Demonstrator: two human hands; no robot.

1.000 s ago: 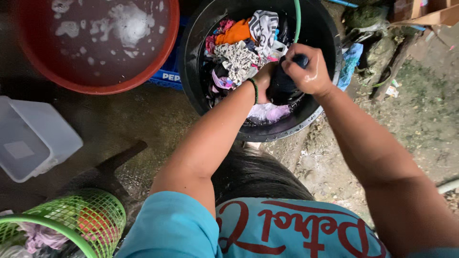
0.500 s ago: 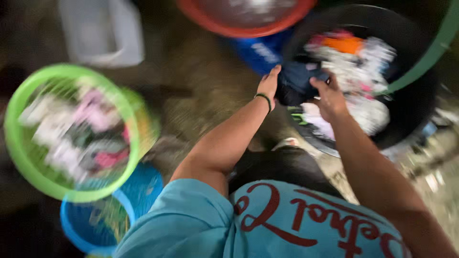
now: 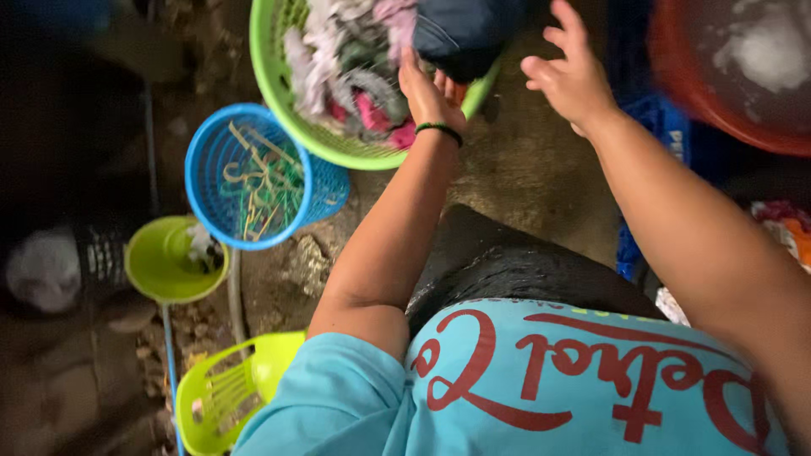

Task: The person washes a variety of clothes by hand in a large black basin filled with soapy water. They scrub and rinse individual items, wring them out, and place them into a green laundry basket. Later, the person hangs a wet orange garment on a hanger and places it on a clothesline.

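Two baskets at my eleven o'clock: the green basket [image 3: 279,93] holds wet laundry with the dark garment [image 3: 460,34] on top. My left hand [image 3: 427,93] presses that garment's edge, fingers together; my right hand [image 3: 574,76] hovers spread, empty. Blue basket [image 3: 211,169] beside.

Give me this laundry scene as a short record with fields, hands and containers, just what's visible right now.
left hand: rests on the clothes in the green laundry basket, beside a dark blue garment
right hand: open, fingers spread, holding nothing, above the ground beside the basket
blue basket: holds hangers
small green tub: on the ground, left
red basin: foamy water, upper right
wrist: dark band on the left one
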